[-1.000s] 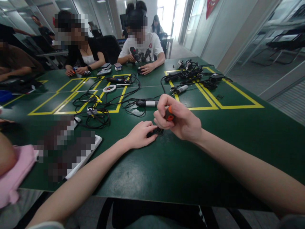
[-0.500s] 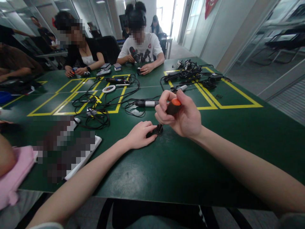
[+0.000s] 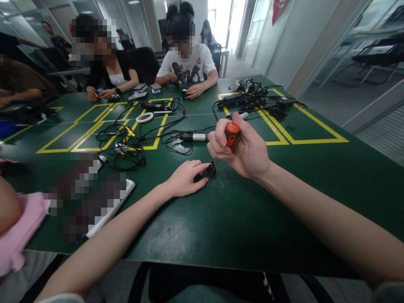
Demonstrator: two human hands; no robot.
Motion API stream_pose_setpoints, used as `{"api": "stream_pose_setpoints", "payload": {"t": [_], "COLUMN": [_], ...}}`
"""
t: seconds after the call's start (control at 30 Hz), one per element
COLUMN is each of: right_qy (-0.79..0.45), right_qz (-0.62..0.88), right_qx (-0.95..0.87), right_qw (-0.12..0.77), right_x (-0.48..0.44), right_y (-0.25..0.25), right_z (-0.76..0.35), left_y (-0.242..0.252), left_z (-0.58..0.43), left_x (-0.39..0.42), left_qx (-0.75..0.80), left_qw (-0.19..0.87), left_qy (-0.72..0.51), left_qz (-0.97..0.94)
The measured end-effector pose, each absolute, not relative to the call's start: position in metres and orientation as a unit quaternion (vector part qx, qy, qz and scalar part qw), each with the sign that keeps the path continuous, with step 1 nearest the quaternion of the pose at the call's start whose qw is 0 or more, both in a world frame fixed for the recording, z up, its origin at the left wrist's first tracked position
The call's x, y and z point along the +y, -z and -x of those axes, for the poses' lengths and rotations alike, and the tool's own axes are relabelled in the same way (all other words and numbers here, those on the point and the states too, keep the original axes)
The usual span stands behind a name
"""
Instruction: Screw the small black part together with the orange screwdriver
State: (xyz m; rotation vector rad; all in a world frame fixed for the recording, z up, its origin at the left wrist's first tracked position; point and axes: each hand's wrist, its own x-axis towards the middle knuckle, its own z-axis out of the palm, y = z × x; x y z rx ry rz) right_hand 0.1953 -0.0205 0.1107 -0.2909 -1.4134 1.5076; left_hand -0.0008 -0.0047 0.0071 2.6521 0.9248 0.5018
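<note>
My right hand (image 3: 241,147) is wrapped round a screwdriver (image 3: 232,134) with an orange and black handle. Its thin shaft slants down to the right side of a small black round part (image 3: 211,171); whether the tip touches is hard to tell. That part stands on the green table, with a wide base and a short tube pointing up. My left hand (image 3: 186,179) lies on the tabletop, thumb and forefinger closed against the part's left side.
Beyond my hands lies a black and silver corded tool (image 3: 195,137). Coiled black cables (image 3: 123,153) lie to the left, near a white-edged tray (image 3: 126,189). More cables (image 3: 246,99) are heaped at the back right, near small screws (image 3: 290,127). Across the table a person (image 3: 189,63) holds a power drill (image 3: 178,72).
My right hand has shifted slightly up and right, and the screwdriver handle has tilted. The black part's tube top now shows. My left hand stays put.
</note>
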Motion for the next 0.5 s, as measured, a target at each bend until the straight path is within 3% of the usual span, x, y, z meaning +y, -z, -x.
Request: {"api": "stream_pose_setpoints", "payload": {"t": [0.5], "right_qy": [-0.605], "right_qz": [0.134], "right_qx": [-0.606], "right_qw": [0.498], "right_x": [-0.0215], "right_y": [-0.1117], "right_z": [-0.1950], "left_y": [-0.0059], "left_z": [0.0009], "left_x": [-0.0037], "left_qx": [0.321], "left_qw": [0.144], "left_qy": [-0.175], "left_qz": [-0.919]}}
